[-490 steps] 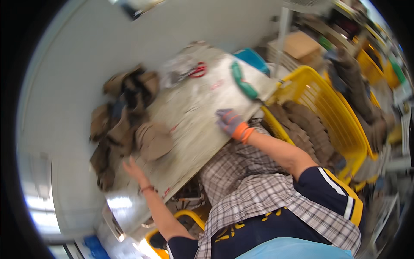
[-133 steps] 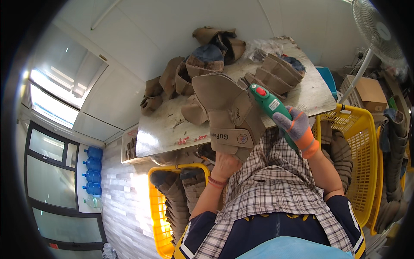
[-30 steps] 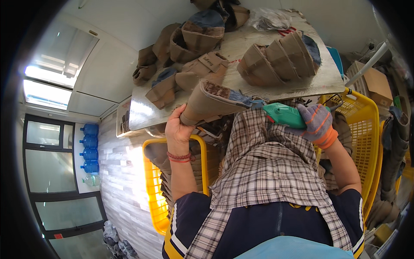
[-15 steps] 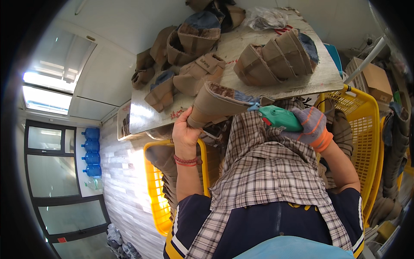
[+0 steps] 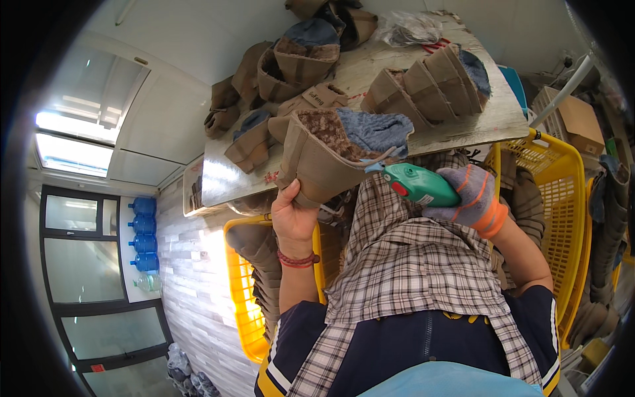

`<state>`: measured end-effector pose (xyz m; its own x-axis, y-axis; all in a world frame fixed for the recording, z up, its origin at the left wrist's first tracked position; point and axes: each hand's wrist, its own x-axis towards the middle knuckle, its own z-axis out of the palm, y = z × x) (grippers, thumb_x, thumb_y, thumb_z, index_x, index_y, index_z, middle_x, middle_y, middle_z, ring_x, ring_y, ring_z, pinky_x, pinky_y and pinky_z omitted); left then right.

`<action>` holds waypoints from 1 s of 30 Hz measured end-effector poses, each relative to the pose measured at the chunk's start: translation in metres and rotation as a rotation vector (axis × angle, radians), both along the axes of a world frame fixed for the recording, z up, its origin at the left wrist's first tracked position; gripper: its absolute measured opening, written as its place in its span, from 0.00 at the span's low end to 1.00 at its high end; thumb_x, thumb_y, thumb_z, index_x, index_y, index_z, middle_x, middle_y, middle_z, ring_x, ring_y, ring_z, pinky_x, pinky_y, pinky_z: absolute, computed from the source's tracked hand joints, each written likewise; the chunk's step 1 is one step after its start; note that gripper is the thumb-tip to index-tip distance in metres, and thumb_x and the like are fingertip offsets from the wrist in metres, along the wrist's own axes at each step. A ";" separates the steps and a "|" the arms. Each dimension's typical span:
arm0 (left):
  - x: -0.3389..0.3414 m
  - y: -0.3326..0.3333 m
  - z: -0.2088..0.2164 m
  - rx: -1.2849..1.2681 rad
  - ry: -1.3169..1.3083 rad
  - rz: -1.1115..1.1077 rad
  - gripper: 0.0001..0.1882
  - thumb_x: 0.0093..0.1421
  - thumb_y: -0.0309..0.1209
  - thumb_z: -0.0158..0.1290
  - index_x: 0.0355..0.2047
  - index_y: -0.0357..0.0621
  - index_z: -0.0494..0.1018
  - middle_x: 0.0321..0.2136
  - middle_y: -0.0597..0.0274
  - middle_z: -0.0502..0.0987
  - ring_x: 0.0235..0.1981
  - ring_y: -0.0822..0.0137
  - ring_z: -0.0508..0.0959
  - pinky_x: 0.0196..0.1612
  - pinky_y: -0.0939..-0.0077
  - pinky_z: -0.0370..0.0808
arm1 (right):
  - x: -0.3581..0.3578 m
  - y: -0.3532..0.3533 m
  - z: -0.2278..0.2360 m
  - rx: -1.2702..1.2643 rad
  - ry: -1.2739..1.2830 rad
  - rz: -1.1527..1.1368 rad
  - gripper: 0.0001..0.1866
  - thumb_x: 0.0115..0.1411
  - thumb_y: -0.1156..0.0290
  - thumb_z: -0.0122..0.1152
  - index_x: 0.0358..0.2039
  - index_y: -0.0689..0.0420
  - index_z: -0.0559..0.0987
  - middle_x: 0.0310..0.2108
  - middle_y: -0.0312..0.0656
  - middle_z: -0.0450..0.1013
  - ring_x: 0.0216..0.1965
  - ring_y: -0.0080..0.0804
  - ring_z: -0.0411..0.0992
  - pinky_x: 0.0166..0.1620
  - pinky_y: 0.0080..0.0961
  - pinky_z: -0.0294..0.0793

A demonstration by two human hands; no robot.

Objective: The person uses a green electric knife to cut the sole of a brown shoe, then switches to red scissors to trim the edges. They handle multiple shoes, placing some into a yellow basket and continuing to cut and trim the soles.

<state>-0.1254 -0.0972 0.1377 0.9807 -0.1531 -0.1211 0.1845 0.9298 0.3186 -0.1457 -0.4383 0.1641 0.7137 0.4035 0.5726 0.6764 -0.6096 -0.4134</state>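
Note:
A tan boot upper [image 5: 314,162] with brown and blue fleece lining is tilted over the table's near edge, its opening facing up. My left hand [image 5: 296,217], bare, pinches its lower left side between thumb and fingers. In my right hand [image 5: 473,198], which wears a grey glove with orange stripes, is a green handheld electric cutter [image 5: 420,184]. Its blue tip touches the upper's right rim, where a thin pale edge strip stands out. Behind the upper lies another tan piece [image 5: 317,98] with dark lettering.
More fleece-lined uppers [image 5: 301,59] are piled at the table's [image 5: 463,129] back left, and a nested stack [image 5: 426,89] stands at the right. A yellow basket [image 5: 248,324] of tan pieces is at lower left; another yellow basket [image 5: 562,218] stands on the right. Clear plastic [image 5: 410,30] lies farther back.
The upper has turned so more of its fleece inside shows. My left hand has shifted slightly right and down with it. The cutter has moved a little left along the rim.

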 end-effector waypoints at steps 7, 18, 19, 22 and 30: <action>-0.009 -0.022 -0.001 0.216 -0.243 0.100 0.32 0.53 0.14 0.48 0.60 0.42 0.58 0.58 0.54 0.64 0.60 0.55 0.62 0.63 0.51 0.57 | -0.004 0.013 0.004 0.041 0.112 0.032 0.30 0.36 0.50 0.75 0.33 0.59 0.79 0.21 0.44 0.75 0.21 0.41 0.74 0.26 0.29 0.74; -0.011 -0.049 -0.013 0.713 -0.430 0.251 0.33 0.59 0.38 0.55 0.61 0.40 0.57 0.57 0.54 0.65 0.57 0.55 0.66 0.61 0.59 0.61 | -0.017 0.034 -0.014 0.295 0.446 -0.131 0.31 0.42 0.52 0.74 0.39 0.63 0.76 0.24 0.46 0.76 0.25 0.33 0.77 0.30 0.24 0.75; -0.012 -0.040 -0.026 1.137 -0.547 0.322 0.31 0.61 0.36 0.52 0.61 0.40 0.56 0.58 0.52 0.63 0.57 0.54 0.66 0.61 0.61 0.60 | -0.017 0.035 -0.011 0.300 0.458 -0.121 0.31 0.42 0.53 0.74 0.39 0.63 0.76 0.24 0.46 0.76 0.25 0.33 0.76 0.30 0.24 0.75; -0.012 -0.041 -0.041 1.424 -0.627 0.441 0.24 0.62 0.28 0.49 0.58 0.43 0.62 0.55 0.52 0.66 0.53 0.55 0.69 0.58 0.66 0.61 | -0.019 0.038 -0.003 0.328 0.460 -0.106 0.30 0.42 0.53 0.74 0.39 0.63 0.77 0.24 0.45 0.76 0.24 0.32 0.76 0.29 0.24 0.75; 0.001 -0.067 -0.021 0.988 -0.719 0.583 0.18 0.60 0.24 0.53 0.51 0.36 0.69 0.49 0.57 0.73 0.48 0.66 0.74 0.50 0.70 0.71 | -0.020 0.032 -0.008 0.380 0.408 -0.114 0.28 0.41 0.52 0.74 0.35 0.61 0.78 0.22 0.44 0.76 0.23 0.32 0.75 0.29 0.23 0.74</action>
